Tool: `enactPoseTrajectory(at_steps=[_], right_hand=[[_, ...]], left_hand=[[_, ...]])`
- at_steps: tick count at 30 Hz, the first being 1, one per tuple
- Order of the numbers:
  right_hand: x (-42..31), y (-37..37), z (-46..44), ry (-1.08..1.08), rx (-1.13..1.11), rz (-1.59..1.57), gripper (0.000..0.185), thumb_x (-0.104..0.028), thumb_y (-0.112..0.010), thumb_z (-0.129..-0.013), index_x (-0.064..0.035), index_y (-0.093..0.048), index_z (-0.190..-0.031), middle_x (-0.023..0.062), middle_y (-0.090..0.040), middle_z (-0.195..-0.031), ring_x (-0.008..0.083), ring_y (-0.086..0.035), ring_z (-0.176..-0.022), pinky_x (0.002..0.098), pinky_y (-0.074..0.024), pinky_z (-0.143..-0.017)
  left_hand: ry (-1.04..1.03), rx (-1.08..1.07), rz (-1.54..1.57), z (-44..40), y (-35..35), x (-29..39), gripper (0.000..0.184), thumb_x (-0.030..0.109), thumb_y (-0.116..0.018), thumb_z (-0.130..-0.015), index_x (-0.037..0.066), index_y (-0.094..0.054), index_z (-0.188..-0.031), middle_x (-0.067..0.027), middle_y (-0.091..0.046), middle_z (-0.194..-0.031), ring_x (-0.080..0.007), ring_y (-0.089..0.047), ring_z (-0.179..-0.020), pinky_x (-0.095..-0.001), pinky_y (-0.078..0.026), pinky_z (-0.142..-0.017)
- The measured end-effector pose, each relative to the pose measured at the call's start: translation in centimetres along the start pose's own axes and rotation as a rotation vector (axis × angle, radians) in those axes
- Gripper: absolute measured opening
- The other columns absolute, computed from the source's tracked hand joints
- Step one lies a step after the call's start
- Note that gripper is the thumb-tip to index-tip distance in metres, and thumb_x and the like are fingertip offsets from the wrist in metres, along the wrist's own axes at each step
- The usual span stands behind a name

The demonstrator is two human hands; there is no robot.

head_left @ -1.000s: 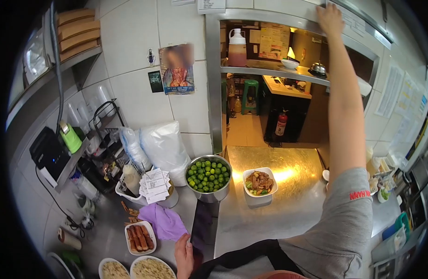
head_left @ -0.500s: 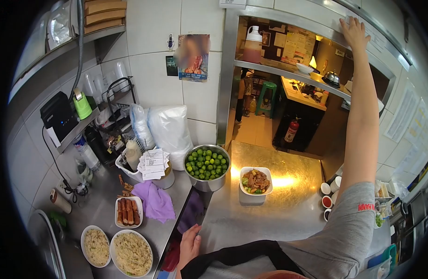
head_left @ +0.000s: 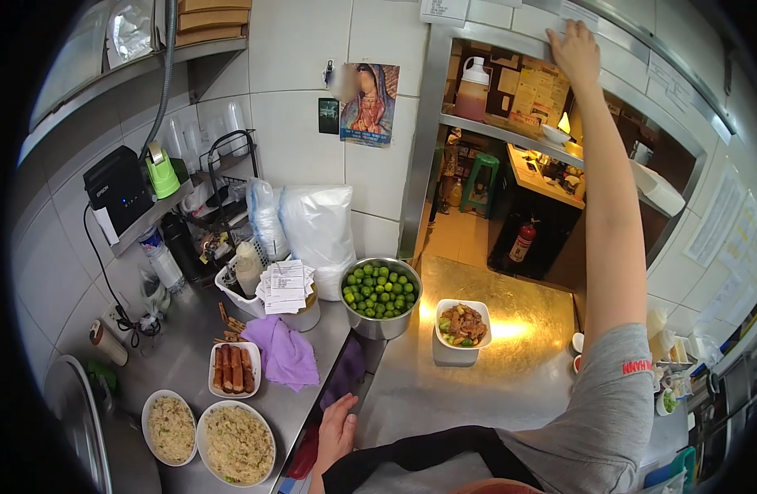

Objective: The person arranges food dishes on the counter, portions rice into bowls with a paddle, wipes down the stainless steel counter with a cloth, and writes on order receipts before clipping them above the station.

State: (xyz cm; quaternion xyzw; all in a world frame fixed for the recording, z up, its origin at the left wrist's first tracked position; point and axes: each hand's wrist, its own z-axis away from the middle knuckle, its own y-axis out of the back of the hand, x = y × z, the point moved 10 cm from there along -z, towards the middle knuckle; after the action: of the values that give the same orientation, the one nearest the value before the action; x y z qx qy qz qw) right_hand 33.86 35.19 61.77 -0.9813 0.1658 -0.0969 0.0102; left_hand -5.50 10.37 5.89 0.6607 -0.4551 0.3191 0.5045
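My right hand (head_left: 576, 54) is raised to the metal rail above the pass window, its fingers spread against the wall just below a white paper slip (head_left: 579, 15). Whether the fingertips touch that slip I cannot tell. Low down by the counter's edge, my left hand (head_left: 337, 430) hangs with its fingers loosely extended and nothing visible in it. Between the arms, a white square bowl of meat and vegetables (head_left: 463, 324) stands on the steel counter under a warm light. A steel pot of green limes (head_left: 381, 288) is to its left.
On the left counter are two bowls of fried rice (head_left: 237, 445) (head_left: 169, 428), a dish of fried rolls (head_left: 234, 370), a purple cloth (head_left: 281, 352) and a stack of receipts (head_left: 285, 286). A printer (head_left: 117, 188) sits on a shelf. More slips (head_left: 671, 81) hang along the rail.
My right hand has moved left along the rail above the window, to a different slip. The view has turned slightly right. My left hand stays at the counter's edge.
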Motion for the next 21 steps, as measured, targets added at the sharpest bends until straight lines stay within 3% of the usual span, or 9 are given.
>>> enactPoseTrajectory(at_steps=[4, 7, 10, 11, 21], right_hand=[[-3.8, -0.2, -0.7, 0.002, -0.032, -0.019, 0.060, -0.053, -0.038, -0.086, -0.0061, -0.045, -0.123, 0.0172, -0.041, -0.129, 0.0340, -0.040, -0.117, 0.0448, -0.0357, -0.094], [-6.5, 1.7, -1.0, 0.036, 0.032, 0.030, 0.055, -0.046, -0.046, -0.085, -0.0015, -0.049, -0.118, 0.0155, -0.048, -0.122, 0.0291, -0.047, -0.112, 0.0413, -0.0385, -0.091], [-7.1, 3.0, -1.2, -0.119, -0.197, -0.175, 0.054, -0.036, -0.044, -0.086, 0.0026, -0.041, -0.123, 0.0187, -0.041, -0.126, 0.0334, -0.041, -0.114, 0.0438, -0.0346, -0.095], [-7.0, 2.5, -1.3, -0.135, -0.232, -0.180, 0.058, -0.042, -0.044, -0.086, 0.0014, -0.040, -0.124, 0.0167, -0.038, -0.130, 0.0327, -0.039, -0.116, 0.0451, -0.0333, -0.096], [-6.9, 2.7, -1.8, -0.117, -0.259, -0.176, 0.058, -0.042, -0.041, -0.087, 0.0001, -0.038, -0.127, 0.0154, -0.036, -0.132, 0.0316, -0.035, -0.121, 0.0467, -0.0292, -0.100]], left_hand=[[0.011, 0.023, 0.006, -0.1, 0.7, -0.7, 0.030, 0.018, -0.045, -0.087, 0.002, -0.054, -0.111, -0.0176, -0.051, -0.117, -0.0327, -0.046, -0.109, -0.0367, -0.035, -0.094], [0.002, 0.034, -0.001, -0.2, 1.1, -1.1, 0.031, 0.018, -0.044, -0.087, 0.001, -0.054, -0.111, -0.0181, -0.052, -0.117, -0.0333, -0.047, -0.109, -0.0371, -0.035, -0.094], [-0.016, 0.044, 0.016, -0.2, 1.0, -1.5, 0.031, 0.019, -0.043, -0.087, 0.000, -0.054, -0.111, -0.0187, -0.052, -0.116, -0.0339, -0.047, -0.108, -0.0376, -0.035, -0.094], [-0.033, 0.040, 0.011, -0.3, 0.8, -1.6, 0.033, 0.022, -0.042, -0.088, 0.000, -0.054, -0.111, -0.0191, -0.052, -0.116, -0.0341, -0.048, -0.108, -0.0378, -0.035, -0.094], [-0.035, 0.013, -0.003, -0.8, 0.2, -1.3, 0.036, 0.027, -0.040, -0.090, 0.000, -0.053, -0.111, -0.0189, -0.052, -0.117, -0.0344, -0.047, -0.109, -0.0381, -0.035, -0.094]])
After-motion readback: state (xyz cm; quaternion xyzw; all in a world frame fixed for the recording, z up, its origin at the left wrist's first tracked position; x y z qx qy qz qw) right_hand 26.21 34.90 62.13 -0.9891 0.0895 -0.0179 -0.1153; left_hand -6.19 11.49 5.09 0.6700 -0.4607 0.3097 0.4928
